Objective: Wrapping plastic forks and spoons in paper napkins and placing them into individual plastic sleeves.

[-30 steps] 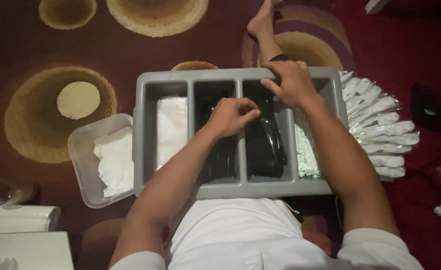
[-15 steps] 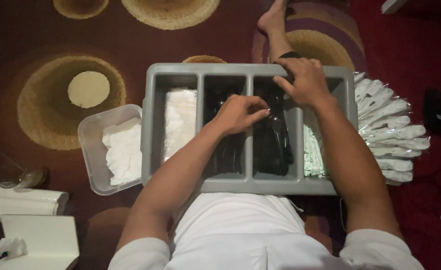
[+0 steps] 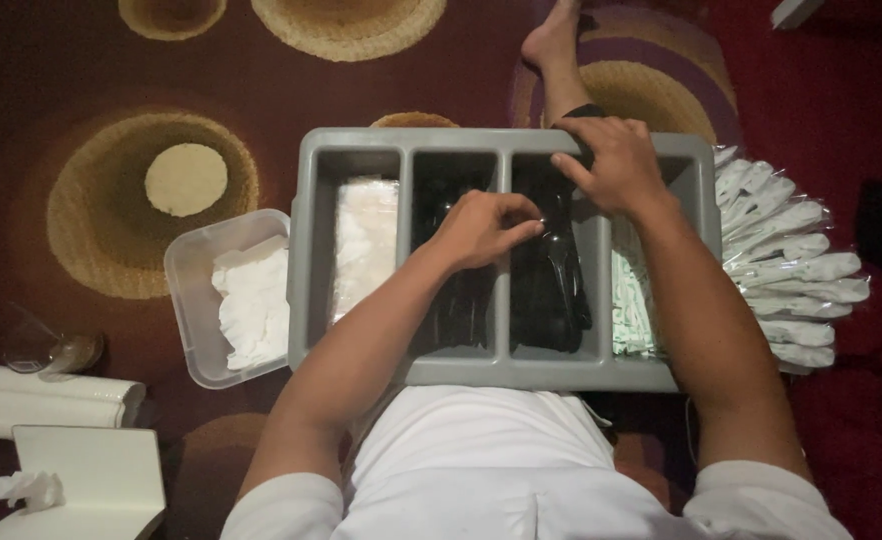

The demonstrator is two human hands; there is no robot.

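Black plastic cutlery (image 3: 551, 290): lies heaped in the third compartment from the left of the grey cutlery tray (image 3: 501, 372); a second dark heap fills the compartment to its left, under the left forearm.
Grey cutlery tray: four long compartments, resting on the person's lap over the patterned carpet (image 3: 101, 110).
Left hand (image 3: 486, 226): hangs over the divider between the two middle compartments, fingers curled together and pinched at the tips; whether they have hold of a piece, I cannot tell.
Right hand (image 3: 611, 165): lies at the far end of the tray, fingers loosely bent over the third compartment, thumb pointing left; nothing clearly gripped, though the dark cutlery beneath makes this hard to judge.
First compartment: holds a clear-wrapped stack of white napkins (image 3: 364, 240).
Fourth compartment: pale green-white packets (image 3: 633, 305), partly hidden by the right forearm.
Left of tray: clear plastic tub (image 3: 189, 290) with white tissue inside, touching the tray's side.
Right of tray: fanned pile of clear-wrapped white cutlery packs (image 3: 791, 270) on the carpet.
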